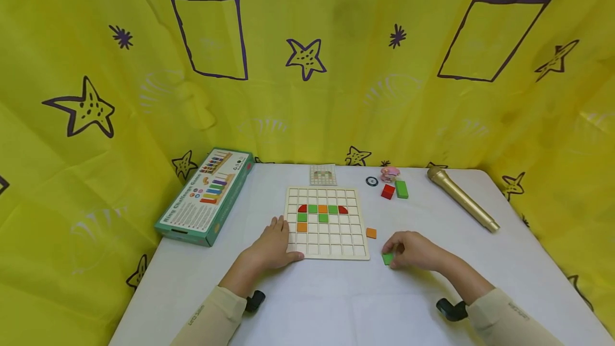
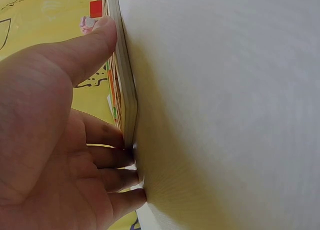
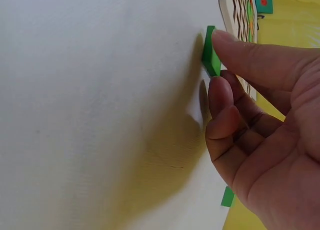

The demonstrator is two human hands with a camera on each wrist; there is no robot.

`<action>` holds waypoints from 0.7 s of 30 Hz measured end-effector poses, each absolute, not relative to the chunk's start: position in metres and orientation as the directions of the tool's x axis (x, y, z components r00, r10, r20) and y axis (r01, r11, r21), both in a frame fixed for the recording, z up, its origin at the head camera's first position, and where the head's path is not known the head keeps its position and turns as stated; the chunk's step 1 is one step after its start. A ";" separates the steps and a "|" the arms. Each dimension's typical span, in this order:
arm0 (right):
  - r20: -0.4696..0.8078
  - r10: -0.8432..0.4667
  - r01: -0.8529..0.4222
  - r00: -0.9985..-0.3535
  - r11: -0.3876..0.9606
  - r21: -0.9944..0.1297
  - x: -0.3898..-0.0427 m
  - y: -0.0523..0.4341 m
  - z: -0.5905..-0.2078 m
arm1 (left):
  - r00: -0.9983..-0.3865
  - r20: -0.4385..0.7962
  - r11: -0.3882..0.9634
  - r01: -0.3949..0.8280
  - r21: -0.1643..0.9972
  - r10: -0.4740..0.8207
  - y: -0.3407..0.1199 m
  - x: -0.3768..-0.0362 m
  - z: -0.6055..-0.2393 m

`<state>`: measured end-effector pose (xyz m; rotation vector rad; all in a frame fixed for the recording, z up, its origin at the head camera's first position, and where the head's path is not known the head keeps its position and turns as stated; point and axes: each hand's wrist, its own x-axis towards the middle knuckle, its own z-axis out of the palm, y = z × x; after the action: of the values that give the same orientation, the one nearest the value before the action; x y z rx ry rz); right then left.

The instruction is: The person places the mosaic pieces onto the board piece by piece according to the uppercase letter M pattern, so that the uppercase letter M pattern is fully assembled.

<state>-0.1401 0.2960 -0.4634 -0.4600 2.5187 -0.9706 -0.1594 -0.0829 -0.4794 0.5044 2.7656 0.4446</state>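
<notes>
Item: green tile (image 1: 387, 258), on the desk near its front edge, just off the grid board's (image 1: 328, 222) front right corner. Your right hand (image 1: 414, 250) pinches it, thumb and fingertips curled onto its edges. Your left hand (image 1: 271, 244) rests flat, fingers straight, against the board's front left corner.

Risk: a thin tile, held shallowly, could slip from your pinch; if your left hand nudges the board, the seated tiles could shift.
</notes>
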 end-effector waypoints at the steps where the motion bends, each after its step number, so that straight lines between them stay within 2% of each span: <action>1: -0.244 -0.440 -0.164 -0.864 0.704 -0.691 -0.140 0.297 -0.464 | -0.895 -0.227 0.890 0.293 0.349 0.384 -0.083 -0.159 -0.480; 21: -0.213 -0.440 -0.178 -0.872 0.692 -0.700 -0.140 0.298 -0.468 | -0.888 -0.233 0.889 0.308 0.338 0.396 -0.084 -0.160 -0.480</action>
<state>-0.1405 0.2979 -0.4684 -0.4830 2.5376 -0.9951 -0.1601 -0.0840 -0.4801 0.5268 2.7599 0.4235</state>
